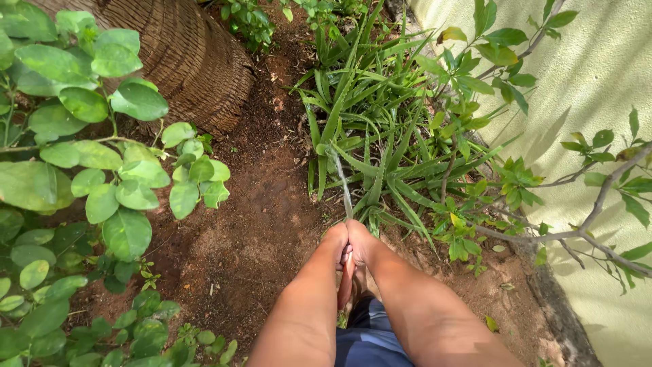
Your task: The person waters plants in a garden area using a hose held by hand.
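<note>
- Both hands met in front of the body, left hand (335, 239) and right hand (362, 241) pressed side by side, fingers closed tight around one long leaf (344, 187).
- That leaf ran straight up from the grip, pulled taut, back into the spiky plant (367, 129) just ahead.
- Bare reddish soil (251, 224) lay under and left of the hands.
- A ridged palm trunk (183, 47) stood further off, upper left.
- Round-leaved shrub (102, 177) crowded the left edge.
- A thin branch (598, 204) reached in from the right, against a pale wall (591, 75).
</note>
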